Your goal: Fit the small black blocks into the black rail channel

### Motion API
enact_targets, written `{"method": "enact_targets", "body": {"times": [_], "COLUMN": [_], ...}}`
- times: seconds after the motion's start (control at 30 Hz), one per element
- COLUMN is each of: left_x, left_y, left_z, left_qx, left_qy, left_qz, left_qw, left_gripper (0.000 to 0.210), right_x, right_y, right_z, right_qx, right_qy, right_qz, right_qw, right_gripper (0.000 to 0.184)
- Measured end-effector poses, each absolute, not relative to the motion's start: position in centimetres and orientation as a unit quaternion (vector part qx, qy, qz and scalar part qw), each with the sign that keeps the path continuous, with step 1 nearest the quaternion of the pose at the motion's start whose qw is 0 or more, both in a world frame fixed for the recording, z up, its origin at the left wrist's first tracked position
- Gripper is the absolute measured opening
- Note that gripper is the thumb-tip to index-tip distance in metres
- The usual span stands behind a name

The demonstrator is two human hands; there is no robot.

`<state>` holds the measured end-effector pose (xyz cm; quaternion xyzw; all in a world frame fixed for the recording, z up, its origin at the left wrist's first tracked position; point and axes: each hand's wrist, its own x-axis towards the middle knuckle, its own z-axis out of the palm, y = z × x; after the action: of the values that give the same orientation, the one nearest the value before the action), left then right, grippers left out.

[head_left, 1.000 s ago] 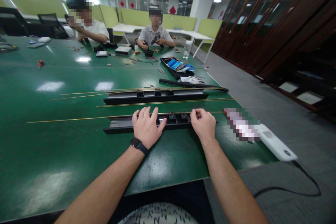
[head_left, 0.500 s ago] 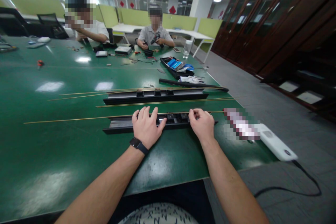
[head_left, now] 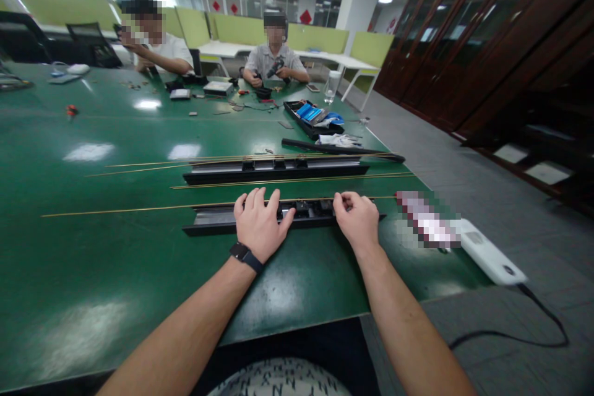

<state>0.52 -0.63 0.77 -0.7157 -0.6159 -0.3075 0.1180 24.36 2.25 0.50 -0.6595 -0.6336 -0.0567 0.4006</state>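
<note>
Across the near black channel-shaped rail (head_left: 213, 231), my left hand (head_left: 260, 226) lies with its fingers spread. A thin gold-coloured rod (head_left: 116, 211) runs along the rail's far edge, beneath my left fingers, and sticks out well past both ends. Toward the rail's right end, my right hand (head_left: 357, 219) has thumb and fingertips pinched together at the rod. Its grip is partly hidden by the hand itself. Small black blocks (head_left: 301, 208) sit in the channel between my hands.
Beyond lie a second black rail (head_left: 273, 175), more thin rods (head_left: 223, 185), a black tube (head_left: 301, 145) and a black tray (head_left: 301, 120) with blue packets. At right are a blurred-out red-edged item (head_left: 424, 219) and a white power strip (head_left: 487, 250). Two people sit across the table.
Both hands stay in the same place on the rail and rod. Across the table, the person at left has shifted their head and raised hand slightly.
</note>
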Motion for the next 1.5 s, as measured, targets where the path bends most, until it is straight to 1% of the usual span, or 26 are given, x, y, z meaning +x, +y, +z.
{"method": "enact_targets", "body": {"times": [0.63,1.13,1.5], "left_x": [0.46,0.58,0.72], "left_y": [-0.62,-0.66,-0.65], "left_z": [0.77,0.84,0.98], "left_qx": [-0.718,-0.715,-0.707], "left_qy": [-0.615,-0.620,-0.626], "left_qz": [-0.306,-0.300,-0.313], "left_qw": [0.114,0.123,0.108], "left_gripper": [0.053,0.053,0.048], "right_x": [24.85,24.24,24.35], "right_y": [2.40,2.18,2.15], "right_z": [0.59,0.36,0.43], "right_qx": [-0.691,-0.635,-0.642], "right_qy": [-0.599,-0.649,-0.651], "right_qz": [-0.066,-0.048,-0.039], "right_qw": [0.399,0.415,0.402], "right_gripper": [0.028,0.033,0.035]}}
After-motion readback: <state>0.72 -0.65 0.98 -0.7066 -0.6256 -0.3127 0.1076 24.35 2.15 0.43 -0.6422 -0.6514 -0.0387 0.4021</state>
